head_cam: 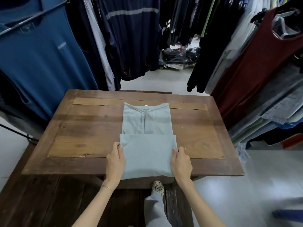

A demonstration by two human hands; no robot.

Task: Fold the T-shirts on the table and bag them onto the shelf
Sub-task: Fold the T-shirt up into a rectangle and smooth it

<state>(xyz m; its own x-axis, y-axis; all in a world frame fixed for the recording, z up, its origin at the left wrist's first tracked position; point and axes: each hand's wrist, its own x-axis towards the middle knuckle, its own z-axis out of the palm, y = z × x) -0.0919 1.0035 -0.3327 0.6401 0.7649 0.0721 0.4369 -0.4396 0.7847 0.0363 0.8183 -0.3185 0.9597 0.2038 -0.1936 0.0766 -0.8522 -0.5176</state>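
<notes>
A pale grey-blue T-shirt (147, 128) lies in the middle of the wooden table (91, 126), its sides folded in to a narrow strip and its collar pointing away from me. The lower part is doubled up over the near half, with the fold at the table's front edge. My left hand (115, 161) grips the left edge of that folded flap, thumb on top. On the flap's right edge my right hand (181, 163) holds the cloth the same way.
Hanging clothes crowd both sides: a blue shirt (37, 59) at the left, dark garments (131, 38) behind, a maroon top (255, 63) at the right. Bagged clothes (180, 56) lie on the floor beyond. My leg and patterned shoe (157, 187) stand under the table's front edge.
</notes>
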